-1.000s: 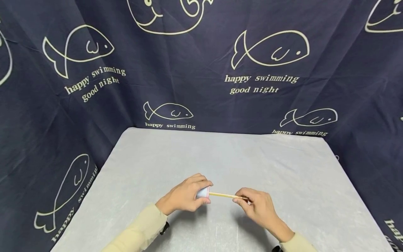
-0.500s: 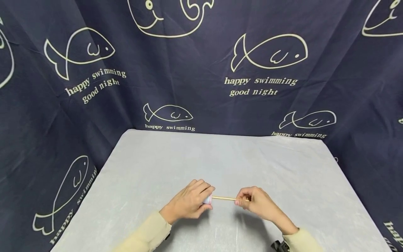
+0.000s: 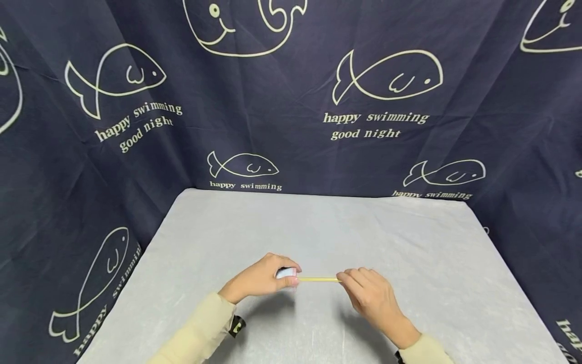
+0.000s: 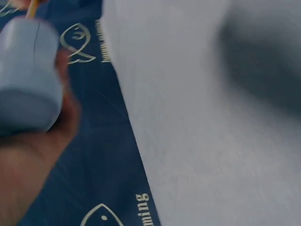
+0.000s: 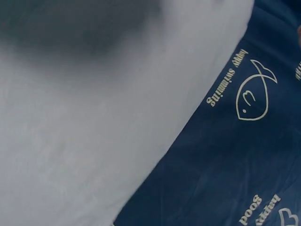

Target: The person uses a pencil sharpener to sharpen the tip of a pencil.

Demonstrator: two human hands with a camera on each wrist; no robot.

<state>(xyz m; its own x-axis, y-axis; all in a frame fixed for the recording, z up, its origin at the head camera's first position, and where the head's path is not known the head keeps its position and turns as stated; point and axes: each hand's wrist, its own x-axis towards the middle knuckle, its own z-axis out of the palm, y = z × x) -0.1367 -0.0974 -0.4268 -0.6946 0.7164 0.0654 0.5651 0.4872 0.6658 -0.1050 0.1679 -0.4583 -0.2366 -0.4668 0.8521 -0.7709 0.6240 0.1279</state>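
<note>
Above the middle front of the table, my left hand [image 3: 256, 278] grips a small light blue pencil sharpener [image 3: 286, 273] with a pinkish rim, fingers over its top and thumb along the near side. From its right end a thin yellow pencil [image 3: 318, 279] sticks out almost level. My right hand [image 3: 372, 299] pinches the pencil's other end, which its curled fingers hide. The left wrist view shows the sharpener [image 4: 33, 61] from its wider base, with the pencil [image 4: 32, 8] at its far end. Only a sliver of skin appears in the right wrist view.
A pale grey cloth [image 3: 291, 227] covers the table. Dark blue curtains [image 3: 300, 101] with fish drawings and lettering hang behind it and at both sides. Cream sleeves [image 3: 200, 326] cover both forearms, and a black strap [image 3: 237, 326] shows at the left wrist.
My right hand has rolled over, its knuckles now uppermost, and the pencil's end is no longer visible. The left hand with the sharpener dipped right, then shifted back up and left.
</note>
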